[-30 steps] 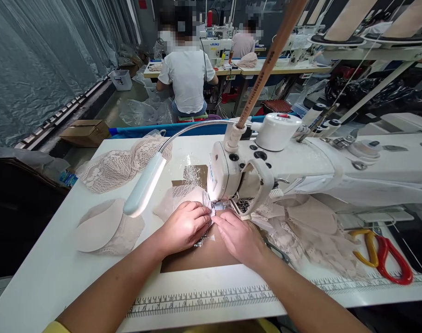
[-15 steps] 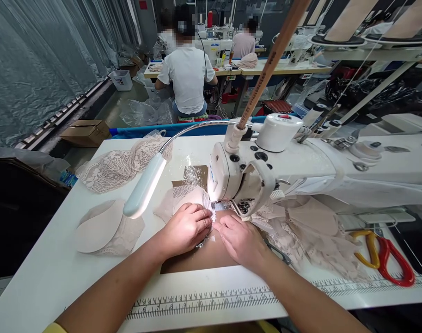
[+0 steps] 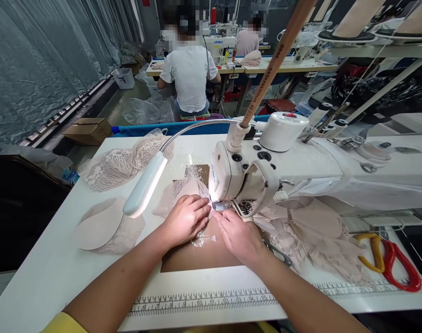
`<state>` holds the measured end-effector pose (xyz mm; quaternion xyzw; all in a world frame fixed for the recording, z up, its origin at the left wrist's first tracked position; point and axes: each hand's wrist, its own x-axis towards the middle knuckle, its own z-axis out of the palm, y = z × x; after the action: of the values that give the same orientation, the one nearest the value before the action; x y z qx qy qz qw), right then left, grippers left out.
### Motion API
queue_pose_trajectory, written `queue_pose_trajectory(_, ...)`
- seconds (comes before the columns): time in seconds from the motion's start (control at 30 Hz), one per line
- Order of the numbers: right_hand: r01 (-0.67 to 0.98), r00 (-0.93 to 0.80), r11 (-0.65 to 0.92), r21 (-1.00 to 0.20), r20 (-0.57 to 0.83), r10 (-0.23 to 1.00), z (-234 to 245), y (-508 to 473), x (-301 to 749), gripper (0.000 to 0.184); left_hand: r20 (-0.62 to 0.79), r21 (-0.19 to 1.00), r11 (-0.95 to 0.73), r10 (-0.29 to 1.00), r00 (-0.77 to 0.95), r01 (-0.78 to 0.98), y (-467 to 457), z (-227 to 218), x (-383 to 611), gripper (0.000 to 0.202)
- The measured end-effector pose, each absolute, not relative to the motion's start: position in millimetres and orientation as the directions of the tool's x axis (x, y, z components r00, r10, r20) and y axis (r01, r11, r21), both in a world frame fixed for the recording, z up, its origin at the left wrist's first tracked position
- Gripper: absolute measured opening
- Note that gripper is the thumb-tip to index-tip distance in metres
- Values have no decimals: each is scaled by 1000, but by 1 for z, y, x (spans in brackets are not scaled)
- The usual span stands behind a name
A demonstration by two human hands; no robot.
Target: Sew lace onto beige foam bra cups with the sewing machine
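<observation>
My left hand point(image 3: 186, 218) and my right hand point(image 3: 236, 233) lie side by side on a piece of beige lace fabric point(image 3: 183, 192) right in front of the presser foot point(image 3: 220, 205) of a white sewing machine point(image 3: 266, 171). Both hands press the lace down with fingers bent, fingertips pinching its edge at the needle. The lace lies on a brown panel point(image 3: 200, 252) set into the white table point(image 3: 51, 273). A white gooseneck lamp point(image 3: 144, 185) hangs just left of my left hand.
Lace cups point(image 3: 117, 164) and a foam cup point(image 3: 100, 229) lie on the left. More beige pieces point(image 3: 311, 236) pile up on the right, beside red and yellow scissors point(image 3: 391, 261). A ruler strip point(image 3: 204, 303) runs along the front edge. Two people sit at machines behind.
Both hands have slid a little toward the needle with the lace. The view has shifted slightly.
</observation>
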<state>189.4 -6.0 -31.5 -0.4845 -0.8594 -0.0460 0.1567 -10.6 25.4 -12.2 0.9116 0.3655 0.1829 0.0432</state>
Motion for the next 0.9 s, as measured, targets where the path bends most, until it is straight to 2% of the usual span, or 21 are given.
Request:
queue_pose_trajectory(0.43, 764, -526, 615, -194, 364, 768, -30, -6, 195, 32, 309, 244, -575, 809, 499, 781, 39, -19, -19, 32)
queue_pose_trajectory(0.7, 741, -560, 657, -140, 410, 720, -31, -4, 196, 31, 286, 230, -410, 895, 341, 883, 46, -24, -29, 38)
queue_pose_trajectory(0.9, 724, -590, 683, -96, 426, 685, -39, 0, 200, 35, 188, 236, -291, 950, 250, 927, 40, -11, -41, 45)
